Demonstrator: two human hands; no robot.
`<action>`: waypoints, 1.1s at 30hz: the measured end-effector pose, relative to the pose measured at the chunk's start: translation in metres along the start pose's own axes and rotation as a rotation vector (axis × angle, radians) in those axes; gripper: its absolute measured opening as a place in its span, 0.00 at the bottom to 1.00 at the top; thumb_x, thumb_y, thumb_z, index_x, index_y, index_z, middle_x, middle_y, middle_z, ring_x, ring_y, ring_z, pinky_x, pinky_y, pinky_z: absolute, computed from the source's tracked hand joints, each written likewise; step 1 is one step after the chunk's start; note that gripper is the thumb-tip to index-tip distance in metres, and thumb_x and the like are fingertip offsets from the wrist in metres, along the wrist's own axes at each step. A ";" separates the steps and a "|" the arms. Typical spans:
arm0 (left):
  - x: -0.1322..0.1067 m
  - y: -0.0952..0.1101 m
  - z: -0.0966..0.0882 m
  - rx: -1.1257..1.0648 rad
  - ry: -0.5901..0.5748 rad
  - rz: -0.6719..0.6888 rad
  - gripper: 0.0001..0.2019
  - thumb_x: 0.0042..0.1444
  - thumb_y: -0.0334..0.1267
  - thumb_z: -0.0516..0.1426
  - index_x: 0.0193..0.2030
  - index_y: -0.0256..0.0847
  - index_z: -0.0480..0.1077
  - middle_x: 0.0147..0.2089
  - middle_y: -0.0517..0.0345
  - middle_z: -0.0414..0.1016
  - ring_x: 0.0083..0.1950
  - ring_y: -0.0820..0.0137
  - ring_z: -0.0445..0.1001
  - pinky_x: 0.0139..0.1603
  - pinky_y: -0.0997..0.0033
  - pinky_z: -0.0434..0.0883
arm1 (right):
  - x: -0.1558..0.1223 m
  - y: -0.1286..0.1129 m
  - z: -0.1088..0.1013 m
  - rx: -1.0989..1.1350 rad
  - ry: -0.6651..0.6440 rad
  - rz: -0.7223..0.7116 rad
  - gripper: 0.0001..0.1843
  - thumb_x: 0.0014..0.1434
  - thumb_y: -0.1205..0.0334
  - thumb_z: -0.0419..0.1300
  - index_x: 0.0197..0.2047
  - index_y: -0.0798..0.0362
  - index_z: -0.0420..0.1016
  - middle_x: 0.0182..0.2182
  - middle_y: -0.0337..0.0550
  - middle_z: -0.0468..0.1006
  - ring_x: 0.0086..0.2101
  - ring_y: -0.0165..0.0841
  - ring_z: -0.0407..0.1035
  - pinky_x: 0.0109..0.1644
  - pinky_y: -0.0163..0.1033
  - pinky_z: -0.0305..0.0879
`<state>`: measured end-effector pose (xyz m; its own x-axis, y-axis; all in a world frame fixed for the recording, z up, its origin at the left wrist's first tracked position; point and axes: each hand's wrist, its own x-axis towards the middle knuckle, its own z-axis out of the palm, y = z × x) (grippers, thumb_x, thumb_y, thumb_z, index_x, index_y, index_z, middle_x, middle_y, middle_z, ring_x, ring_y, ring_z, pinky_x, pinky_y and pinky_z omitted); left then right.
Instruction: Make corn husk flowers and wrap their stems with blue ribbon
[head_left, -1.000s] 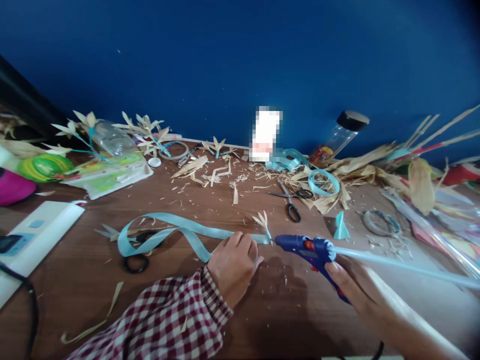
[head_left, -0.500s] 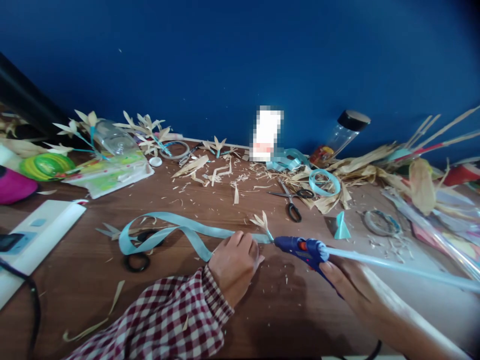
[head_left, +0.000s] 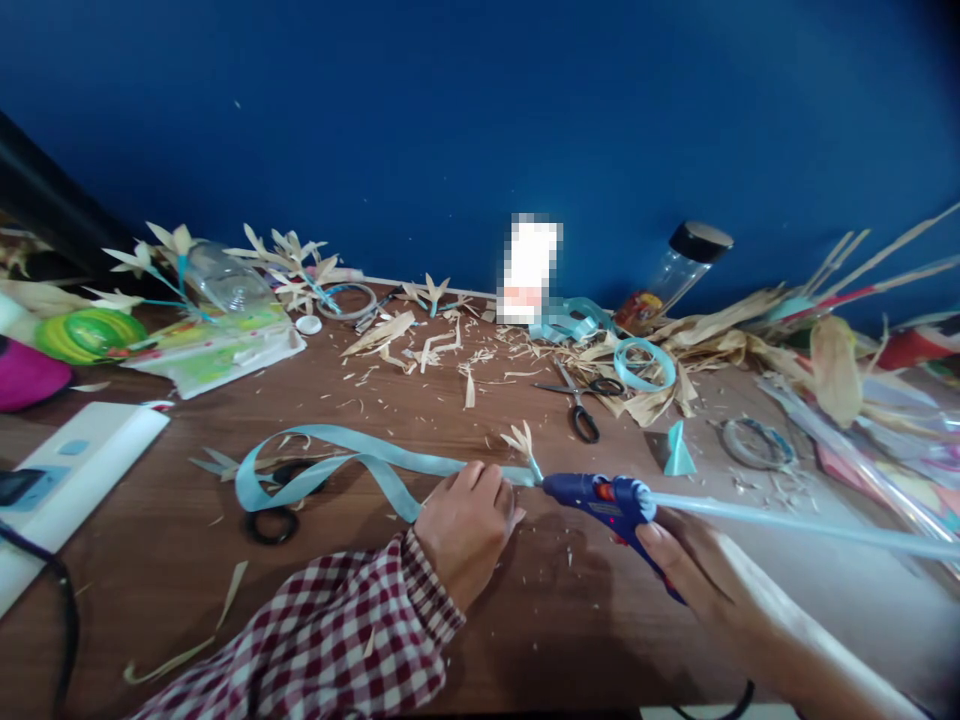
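My left hand (head_left: 469,530) is closed on a light blue ribbon (head_left: 360,445), its fingers curled down and their tips partly hidden. From there the ribbon loops away to the left over the table, across a pair of scissors (head_left: 272,523). At its right end a small pale flower of dried husk (head_left: 521,440) with a blue stem sticks up. Wrapped around the handle of a blue glue gun (head_left: 592,492) is my right hand (head_left: 690,570). The nozzle points left, right by the flower's stem and the ribbon end. A long clear glue stick (head_left: 795,520) extends from the gun's back.
Behind lie open scissors (head_left: 581,415), a ribbon roll (head_left: 645,364), husk scraps (head_left: 386,335) and a blurred bright rectangle (head_left: 529,265) near the blue wall. Finished-looking flowers (head_left: 289,260) lie at back left. A power strip (head_left: 112,440) stands left, a folded blue piece (head_left: 679,450) right.
The view shifts slightly. Both hands, the glue gun and the ribbon otherwise keep almost the same places.
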<state>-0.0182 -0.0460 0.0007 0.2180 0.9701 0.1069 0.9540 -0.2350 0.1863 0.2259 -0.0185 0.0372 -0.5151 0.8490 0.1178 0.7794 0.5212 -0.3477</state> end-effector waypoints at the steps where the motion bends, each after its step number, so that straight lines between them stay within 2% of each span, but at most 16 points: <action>1: 0.000 0.000 0.000 -0.001 -0.007 -0.007 0.07 0.58 0.38 0.52 0.38 0.37 0.68 0.38 0.54 0.70 0.43 0.61 0.69 0.38 0.60 0.70 | 0.001 -0.003 0.000 0.005 0.004 0.024 0.14 0.63 0.54 0.47 0.45 0.50 0.68 0.35 0.43 0.79 0.36 0.36 0.75 0.39 0.37 0.74; 4: -0.001 0.000 0.001 0.001 -0.011 -0.013 0.07 0.58 0.38 0.52 0.38 0.38 0.68 0.37 0.54 0.70 0.42 0.62 0.69 0.38 0.60 0.70 | 0.004 -0.011 0.002 -0.005 0.005 0.007 0.15 0.64 0.54 0.46 0.46 0.50 0.68 0.35 0.44 0.79 0.35 0.37 0.75 0.40 0.39 0.74; 7: -0.001 -0.001 0.002 0.002 0.017 0.007 0.08 0.59 0.38 0.51 0.38 0.38 0.67 0.37 0.54 0.70 0.42 0.61 0.69 0.38 0.60 0.69 | 0.007 -0.012 0.007 -0.024 0.031 -0.031 0.18 0.64 0.52 0.43 0.44 0.52 0.69 0.33 0.46 0.79 0.34 0.39 0.75 0.36 0.43 0.74; 16: -0.001 0.000 0.000 0.006 0.035 0.014 0.07 0.58 0.38 0.52 0.37 0.38 0.67 0.37 0.53 0.70 0.42 0.62 0.69 0.37 0.61 0.69 | 0.007 -0.012 0.002 0.032 -0.052 0.037 0.16 0.65 0.56 0.44 0.43 0.49 0.72 0.36 0.43 0.80 0.36 0.36 0.75 0.36 0.37 0.74; 23: -0.001 -0.001 0.003 0.032 0.039 0.024 0.08 0.58 0.39 0.52 0.37 0.37 0.68 0.37 0.54 0.70 0.42 0.62 0.69 0.38 0.61 0.69 | 0.008 -0.010 0.004 0.021 -0.065 0.079 0.18 0.64 0.53 0.44 0.42 0.50 0.72 0.36 0.44 0.80 0.37 0.38 0.75 0.36 0.40 0.74; 29: -0.001 -0.001 0.003 0.032 0.024 0.019 0.08 0.59 0.39 0.51 0.38 0.38 0.68 0.38 0.54 0.70 0.42 0.62 0.68 0.38 0.61 0.69 | 0.008 -0.010 0.005 0.048 -0.040 0.063 0.17 0.64 0.55 0.44 0.42 0.49 0.72 0.37 0.45 0.80 0.37 0.38 0.75 0.36 0.39 0.75; 33: -0.001 -0.001 0.003 0.018 0.051 0.025 0.07 0.58 0.39 0.52 0.38 0.38 0.67 0.38 0.53 0.70 0.42 0.63 0.68 0.39 0.62 0.69 | -0.001 -0.005 0.005 0.047 0.019 0.016 0.18 0.62 0.52 0.47 0.46 0.51 0.71 0.37 0.46 0.79 0.38 0.39 0.75 0.41 0.41 0.74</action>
<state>-0.0187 -0.0471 -0.0027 0.2317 0.9593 0.1613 0.9520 -0.2577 0.1651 0.2207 -0.0219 0.0339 -0.4955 0.8589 0.1296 0.7696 0.5033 -0.3928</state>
